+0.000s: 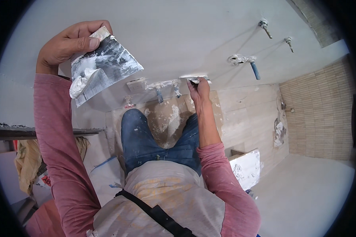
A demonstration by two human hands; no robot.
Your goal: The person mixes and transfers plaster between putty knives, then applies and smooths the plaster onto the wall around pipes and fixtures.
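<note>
My left hand (76, 42) is raised at the upper left. Its thumb and fingers clamp the edge of a flat, smeared plate (120, 65), like a wide putty blade. A lump of white putty (81, 83) clings to the plate's lower corner. Farther right and lower, my right hand (201, 91) grips a putty knife (203, 78), its thin blade against the pale grey wall (166, 43). The knife's handle is mostly hidden by my fingers. Left of it, two blue-capped pipe stubs (159, 96) stick out of the wall amid white putty.
Another blue pipe stub (255, 71) and two metal fittings (266, 31) project from the wall at the upper right. A white-smeared board (247, 170) stands beside my right arm. Putty-spotted sheeting (164, 122) covers the floor between my knees. Sacks (29, 162) lie at the left, below a dark ledge (47, 133).
</note>
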